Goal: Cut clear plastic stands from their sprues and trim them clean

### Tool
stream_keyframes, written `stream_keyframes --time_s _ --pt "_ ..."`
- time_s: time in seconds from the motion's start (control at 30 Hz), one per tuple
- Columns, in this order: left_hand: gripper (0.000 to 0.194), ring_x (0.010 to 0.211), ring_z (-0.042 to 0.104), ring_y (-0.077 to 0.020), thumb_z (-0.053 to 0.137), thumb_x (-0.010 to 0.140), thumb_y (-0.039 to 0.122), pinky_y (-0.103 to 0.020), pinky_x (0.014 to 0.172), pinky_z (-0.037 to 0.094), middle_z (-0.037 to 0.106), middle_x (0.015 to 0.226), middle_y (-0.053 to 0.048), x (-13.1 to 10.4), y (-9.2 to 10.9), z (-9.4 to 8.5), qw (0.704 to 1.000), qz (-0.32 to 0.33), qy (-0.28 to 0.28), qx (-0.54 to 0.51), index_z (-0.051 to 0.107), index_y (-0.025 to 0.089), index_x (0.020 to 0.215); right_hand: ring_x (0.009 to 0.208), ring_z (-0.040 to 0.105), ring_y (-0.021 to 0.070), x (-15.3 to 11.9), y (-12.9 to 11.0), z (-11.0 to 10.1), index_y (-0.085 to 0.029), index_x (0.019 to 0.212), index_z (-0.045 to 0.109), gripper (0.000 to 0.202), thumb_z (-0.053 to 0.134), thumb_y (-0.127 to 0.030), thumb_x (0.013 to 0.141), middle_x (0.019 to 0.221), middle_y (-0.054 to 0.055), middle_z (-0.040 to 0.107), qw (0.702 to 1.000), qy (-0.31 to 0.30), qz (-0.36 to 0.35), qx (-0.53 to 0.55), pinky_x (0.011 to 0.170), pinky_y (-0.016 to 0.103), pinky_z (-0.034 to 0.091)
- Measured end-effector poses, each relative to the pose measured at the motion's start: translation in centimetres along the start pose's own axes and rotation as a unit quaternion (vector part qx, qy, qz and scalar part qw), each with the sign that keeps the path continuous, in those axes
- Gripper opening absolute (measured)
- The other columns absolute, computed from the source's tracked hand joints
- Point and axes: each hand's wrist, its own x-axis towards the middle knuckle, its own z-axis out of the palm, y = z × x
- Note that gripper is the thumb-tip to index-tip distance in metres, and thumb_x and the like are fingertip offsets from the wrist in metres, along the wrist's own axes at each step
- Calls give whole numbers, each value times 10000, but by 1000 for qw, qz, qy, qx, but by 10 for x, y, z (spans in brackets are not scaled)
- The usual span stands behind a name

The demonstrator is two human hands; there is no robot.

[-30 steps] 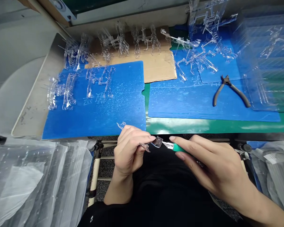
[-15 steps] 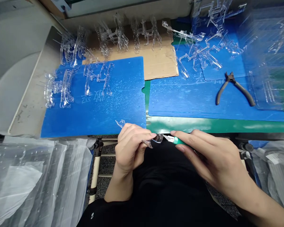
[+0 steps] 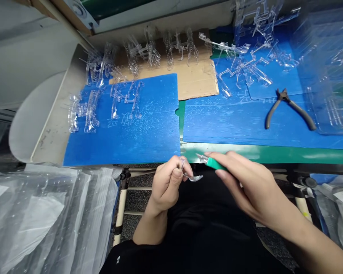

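Your left hand (image 3: 167, 184) curls thumb-uppermost before your torso, fingers clamped on a small, curved, clear plastic part (image 3: 196, 178). Your right hand (image 3: 251, 182), back upward, slants in from the right, fingers pinching a green-handled, metal-bladed knife (image 3: 215, 164), its blade clear of the part. Beyond, grey-handled metal pliers (image 3: 298, 113) lie on the green tabletop's (image 3: 274, 154) flat blue sheet (image 3: 231, 125).

A clear, curved plastic piece (image 3: 195, 178) is held just apart from a tilted green-handled knife (image 3: 214, 164).
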Motion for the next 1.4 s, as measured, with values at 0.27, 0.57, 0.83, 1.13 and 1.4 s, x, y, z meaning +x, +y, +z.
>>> stream_keyframes --time_s 0.27,0.57,0.83,1.13,1.4 --pt "318 674 577 -174 471 1169 373 -322 630 439 622 773 -41 -3 1 6 1000 1 -3 -16 639 212 952 884 687 144 -8 -6 11 -196 1650 488 502 533 -123 1155 1126 55 728 997 10 -62 38 774 259 542" --pt "333 708 549 -166 472 1175 359 -317 682 415 579 768 -30 -3 -4 8 999 27 -17 -18 549 197 894 807 614 128 -11 -8 3 -181 1591 540 448 531 -110 1149 1038 19 681 995 9 -71 70 694 271 461" --pt "317 720 558 -164 484 1177 348 -329 714 410 610 778 -33 -4 -5 6 999 33 -18 -36 571 187 918 718 574 126 -9 -12 1 -210 1567 573 458 546 -95 1125 941 -8 623 993 3 -50 106 643 278 448" --pt "320 726 548 -169 484 1176 334 -340 716 408 617 785 -43 -3 -8 4 999 34 -12 -37 634 178 940 851 711 132 -9 -15 7 -253 1598 584 533 582 -67 1098 1126 31 768 989 29 -15 142 729 243 551" --pt "341 676 534 -144 479 1186 347 -320 680 388 582 747 -26 -1 -1 9 998 33 -20 -47 618 171 929 1144 793 207 -2 0 15 -197 1449 731 371 612 -121 1106 1290 77 822 986 80 50 135 1005 305 624"
